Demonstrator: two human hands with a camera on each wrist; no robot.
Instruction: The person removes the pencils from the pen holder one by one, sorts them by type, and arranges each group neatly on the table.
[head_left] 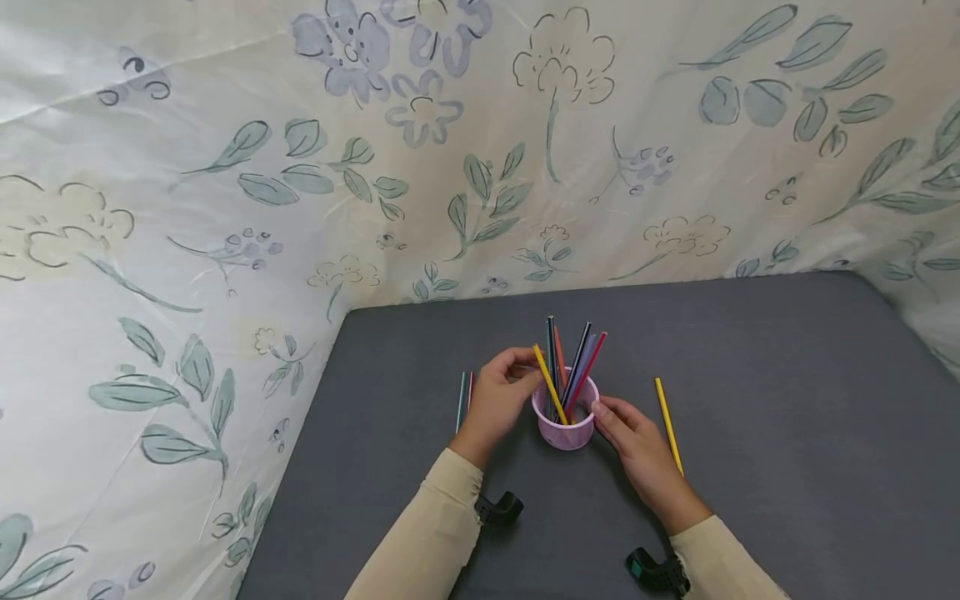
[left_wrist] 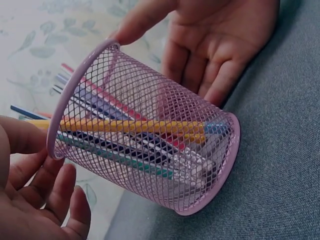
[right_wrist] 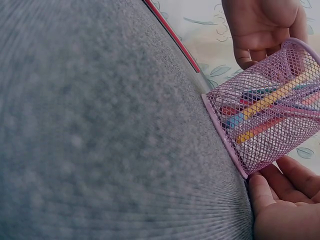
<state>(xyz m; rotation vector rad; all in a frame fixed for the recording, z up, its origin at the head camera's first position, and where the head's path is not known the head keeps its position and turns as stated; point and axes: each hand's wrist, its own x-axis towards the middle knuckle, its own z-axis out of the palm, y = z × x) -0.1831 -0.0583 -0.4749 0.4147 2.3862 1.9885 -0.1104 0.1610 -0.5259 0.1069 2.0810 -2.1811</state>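
Observation:
A pink mesh pencil cup [head_left: 566,436] stands upright on the dark table, holding several pencils in dark, red, purple and yellow. My left hand [head_left: 501,393] is at the cup's left rim, its thumb and forefinger pinching there, beside a leaning yellow pencil [head_left: 550,382]. In the left wrist view that pencil [left_wrist: 150,126] reaches down to the cup's base, blue end lowest. From the other side my right hand [head_left: 641,450] holds the cup, thumb on the rim [left_wrist: 112,45]. The right wrist view shows the right hand [right_wrist: 290,200] below the tilted-looking mesh wall.
Another yellow pencil [head_left: 667,423] lies on the grey table [head_left: 787,417] right of the right hand. Left of the left hand lie a teal pencil [head_left: 461,402] and a red one [head_left: 470,390], partly hidden. A flowered cloth [head_left: 480,167] hangs behind the table.

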